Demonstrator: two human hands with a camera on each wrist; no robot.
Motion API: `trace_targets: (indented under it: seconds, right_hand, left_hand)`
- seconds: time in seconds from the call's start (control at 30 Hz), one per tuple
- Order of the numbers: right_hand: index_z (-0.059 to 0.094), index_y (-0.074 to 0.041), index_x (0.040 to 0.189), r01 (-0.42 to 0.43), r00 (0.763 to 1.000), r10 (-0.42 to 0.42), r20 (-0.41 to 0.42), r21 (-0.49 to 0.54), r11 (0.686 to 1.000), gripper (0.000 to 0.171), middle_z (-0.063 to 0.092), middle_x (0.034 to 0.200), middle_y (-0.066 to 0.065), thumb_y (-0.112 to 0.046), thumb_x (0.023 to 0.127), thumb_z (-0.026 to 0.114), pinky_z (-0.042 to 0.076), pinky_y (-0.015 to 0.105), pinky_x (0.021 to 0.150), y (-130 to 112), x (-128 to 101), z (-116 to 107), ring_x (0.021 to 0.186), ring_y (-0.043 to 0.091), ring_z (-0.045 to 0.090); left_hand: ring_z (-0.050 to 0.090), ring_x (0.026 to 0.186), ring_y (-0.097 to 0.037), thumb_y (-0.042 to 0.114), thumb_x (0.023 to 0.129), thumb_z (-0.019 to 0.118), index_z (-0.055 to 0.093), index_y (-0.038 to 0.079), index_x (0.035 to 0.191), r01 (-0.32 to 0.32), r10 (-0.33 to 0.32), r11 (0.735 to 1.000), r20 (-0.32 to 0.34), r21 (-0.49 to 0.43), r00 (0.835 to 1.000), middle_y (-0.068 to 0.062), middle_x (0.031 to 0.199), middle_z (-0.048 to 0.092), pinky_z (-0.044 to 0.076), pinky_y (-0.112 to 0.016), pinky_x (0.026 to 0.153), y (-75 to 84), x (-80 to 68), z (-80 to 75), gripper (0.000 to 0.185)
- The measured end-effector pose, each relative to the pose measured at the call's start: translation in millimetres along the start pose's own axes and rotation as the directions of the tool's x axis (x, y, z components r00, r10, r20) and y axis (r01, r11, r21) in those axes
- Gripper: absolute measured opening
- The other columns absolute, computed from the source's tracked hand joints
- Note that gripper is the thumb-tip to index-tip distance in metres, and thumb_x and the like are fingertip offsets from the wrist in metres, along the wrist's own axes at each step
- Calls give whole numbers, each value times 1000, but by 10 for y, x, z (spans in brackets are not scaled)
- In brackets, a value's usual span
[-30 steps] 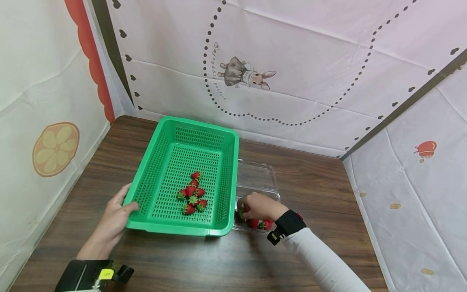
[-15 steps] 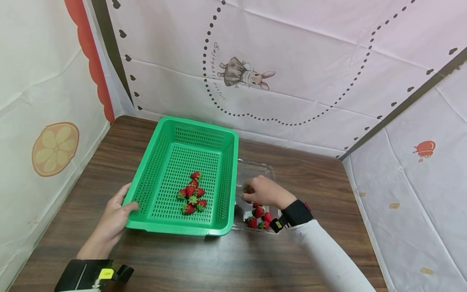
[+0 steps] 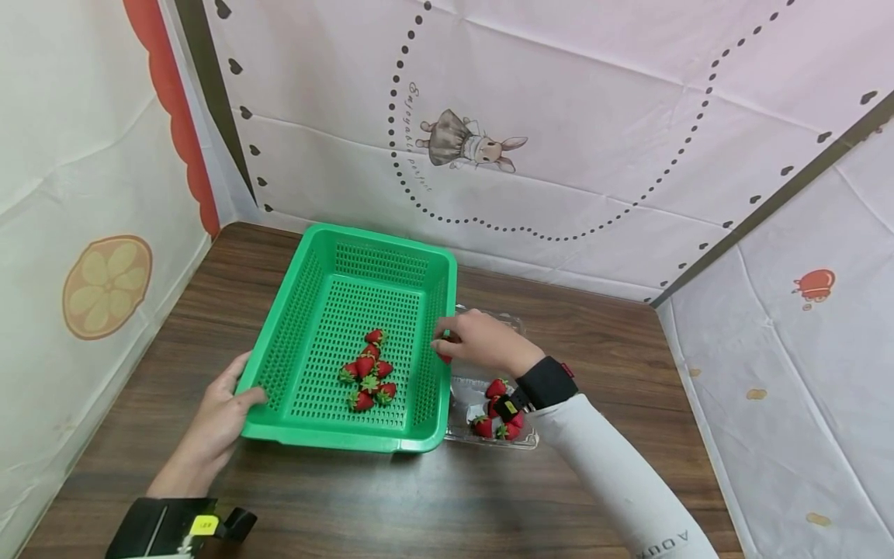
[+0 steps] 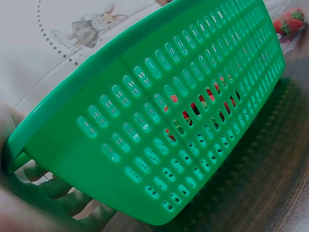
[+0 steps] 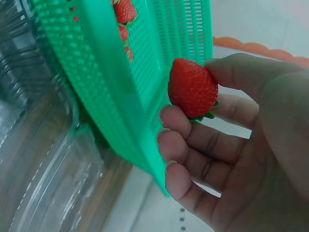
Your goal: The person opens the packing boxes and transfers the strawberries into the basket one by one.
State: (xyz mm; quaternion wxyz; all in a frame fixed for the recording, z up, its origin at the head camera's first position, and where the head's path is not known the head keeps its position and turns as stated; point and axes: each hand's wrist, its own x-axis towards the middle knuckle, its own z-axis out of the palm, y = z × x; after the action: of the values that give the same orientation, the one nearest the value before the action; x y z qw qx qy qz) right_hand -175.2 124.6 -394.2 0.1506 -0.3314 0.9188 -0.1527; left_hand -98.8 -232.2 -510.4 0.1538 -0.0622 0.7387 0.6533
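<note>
My right hand (image 3: 482, 341) pinches a strawberry (image 5: 193, 89) between thumb and fingers, at the right rim of the green basket (image 3: 377, 442). With its leafy end toward the palm, the fruit shows whole in the right wrist view. My left hand (image 3: 220, 411) grips the basket's near-left rim, thumb over the edge and fingers curled beneath, as the left wrist view shows. Several strawberries (image 3: 365, 365) lie in a cluster on the basket floor. Right of the basket stands an open clear plastic box (image 3: 461, 435), with several strawberries (image 3: 483, 425) in its right part.
The wooden table (image 3: 335, 505) carries both containers. A white printed cloth (image 3: 573, 140) hangs behind the table, with further cloth at both sides. The clear box's lid (image 5: 63, 193) lies folded back beside the basket, partly hidden by my right forearm in the head view.
My right hand has lifted a strawberry out of the clear box and moved up and left to the basket's rim. The left hand and the basket have stayed in place.
</note>
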Motion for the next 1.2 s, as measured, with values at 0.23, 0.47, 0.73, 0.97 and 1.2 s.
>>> trace_targets:
  seconds: [0.23, 0.47, 0.73, 0.97, 1.2]
  right_hand:
    - [59, -15, 100, -34, 997, 34, 62, -6, 999, 11, 60, 71, -2, -25, 96, 58, 42, 28, 74, -130, 271, 41, 60, 7, 46]
    - [59, -16, 130, 47, 992, -36, 123, -87, 995, 32, 68, 112, 2, -22, 100, 52, 47, 28, 85, -299, 617, 119, 95, 14, 61]
    - [68, -14, 119, 130, 974, -93, 205, -175, 976, 26, 66, 120, 2, -10, 95, 58, 43, 27, 98, -524, 925, 270, 114, 18, 55]
    - [64, -15, 127, 97, 967, -53, 251, -169, 981, 32, 60, 129, 0, -10, 96, 56, 43, 22, 97, -678, 1106, 507, 123, 16, 50]
    - [65, -17, 126, 77, 957, -21, 290, -186, 979, 32, 61, 128, 0, -12, 95, 57, 44, 23, 93, -673, 1145, 635, 119, 14, 54]
  left_hand:
    - [29, 137, -32, 2, 92, 45, 8, 20, 157, -5, 5, 1000, -4, -1, 1000, -20, 160, 15, 41, -15, 82, -10, -1, -5, 78]
    - [32, 133, -27, 4, 92, 45, 9, 21, 157, -19, 19, 1000, -12, 15, 1000, -21, 158, 18, 42, -15, 82, -6, -14, -16, 76]
    - [30, 135, -31, 3, 92, 45, 9, 20, 157, -8, 8, 1000, -10, 10, 1000, -20, 159, 16, 41, -16, 82, 7, -11, -7, 77]
    - [28, 138, -33, 3, 91, 45, 9, 22, 157, -8, 8, 1000, -11, 9, 1000, -19, 160, 15, 40, -15, 82, 4, -13, -21, 77]
    - [30, 136, -32, 3, 91, 45, 10, 21, 157, -21, 21, 1000, -20, 22, 1000, -20, 159, 18, 40, -16, 83, 4, -21, -8, 76]
